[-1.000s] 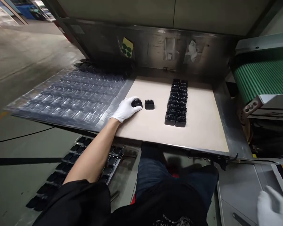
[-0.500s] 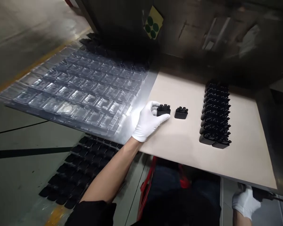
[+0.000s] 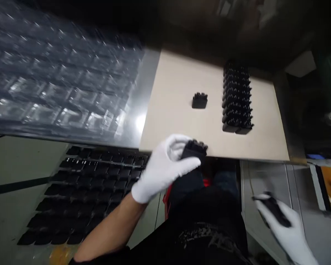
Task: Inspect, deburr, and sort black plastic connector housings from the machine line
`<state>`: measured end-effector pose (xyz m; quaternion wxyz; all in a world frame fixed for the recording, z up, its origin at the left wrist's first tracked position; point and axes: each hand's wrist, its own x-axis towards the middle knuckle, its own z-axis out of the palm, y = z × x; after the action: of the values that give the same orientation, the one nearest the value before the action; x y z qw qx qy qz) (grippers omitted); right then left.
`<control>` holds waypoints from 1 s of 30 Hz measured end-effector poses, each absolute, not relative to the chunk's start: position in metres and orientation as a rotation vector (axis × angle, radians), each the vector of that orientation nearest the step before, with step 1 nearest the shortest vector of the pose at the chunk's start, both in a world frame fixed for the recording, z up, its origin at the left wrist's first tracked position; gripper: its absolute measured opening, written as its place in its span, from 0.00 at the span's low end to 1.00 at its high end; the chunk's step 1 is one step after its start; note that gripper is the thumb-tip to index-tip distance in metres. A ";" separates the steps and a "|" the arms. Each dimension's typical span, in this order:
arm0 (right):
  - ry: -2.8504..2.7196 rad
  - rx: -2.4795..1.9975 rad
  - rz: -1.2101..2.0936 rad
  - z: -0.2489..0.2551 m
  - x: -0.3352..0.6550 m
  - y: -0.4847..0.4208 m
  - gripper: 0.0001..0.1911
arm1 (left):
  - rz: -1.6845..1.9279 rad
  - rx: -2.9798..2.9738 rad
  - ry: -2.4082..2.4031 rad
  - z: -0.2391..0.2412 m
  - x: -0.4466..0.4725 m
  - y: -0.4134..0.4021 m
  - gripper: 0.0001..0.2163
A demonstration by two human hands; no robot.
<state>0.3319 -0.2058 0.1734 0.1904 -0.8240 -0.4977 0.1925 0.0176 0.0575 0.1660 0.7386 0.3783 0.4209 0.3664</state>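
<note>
The left grip is clamped on a black block, thumb on its near side and fingers behind, at the near edge of the tabletop. The block's knobbed edge stands clear of the glove. The right grip, lower and well apart to the right, is closed around a dark tool; blur hides which end is the working one.

To hold the block well, pinching its flat walls and leaving the knobs uncovered seems best, since they look easy to snag on cloth. The hold should be firm yet light, as smooth plastic could slip in a glove, and the block hangs close to a drop. Bringing the tool in slowly, with the left thumb out of its line, would be prudent.

A second block stands alone on the beige sheet, left of the double row of similar blocks. A wide path around both would avoid knocking them. The clear tray lies at the left.
</note>
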 end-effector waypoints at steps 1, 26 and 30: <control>-1.478 -2.291 0.734 0.172 0.316 -0.204 0.18 | 0.745 0.782 0.941 0.161 0.022 0.032 0.24; -1.951 -2.543 0.832 0.128 0.337 -0.183 0.23 | 0.504 2.005 1.528 0.024 0.072 -0.056 0.12; -1.866 -2.468 0.957 0.127 0.340 -0.178 0.25 | 0.610 1.321 1.467 0.037 0.063 -0.043 0.20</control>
<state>0.3399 -0.1782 0.1269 -0.0485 -0.7611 -0.5756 0.2950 0.0626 -0.0433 0.0372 0.5121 0.5492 0.6098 0.2535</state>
